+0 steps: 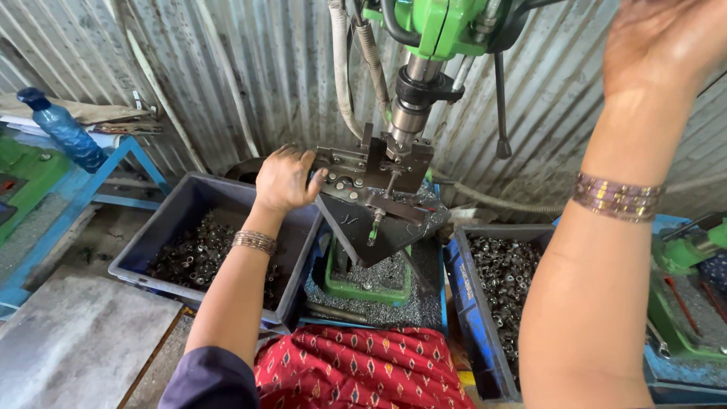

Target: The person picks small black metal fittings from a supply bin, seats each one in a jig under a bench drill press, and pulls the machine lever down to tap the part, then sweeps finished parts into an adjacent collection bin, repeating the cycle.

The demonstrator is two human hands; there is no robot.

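Observation:
A green drill press [439,26] stands in front of me, its spindle [409,113] lowered onto a dark metal fixture [371,178]. My left hand [284,180] rests on the left end of that fixture, fingers curled over it. My right hand [659,42] is raised at the upper right, near the press's black feed lever [501,98]; its fingers run out of the frame, so what it grips is hidden. Both wrists wear bangles.
A grey crate [163,220] of small metal rings sits at the left, a blue crate [473,310] of similar rings at the right. Metal shavings cover the green base [367,288]. A blue bottle [64,129] lies at the far left. Corrugated sheet wall stands behind.

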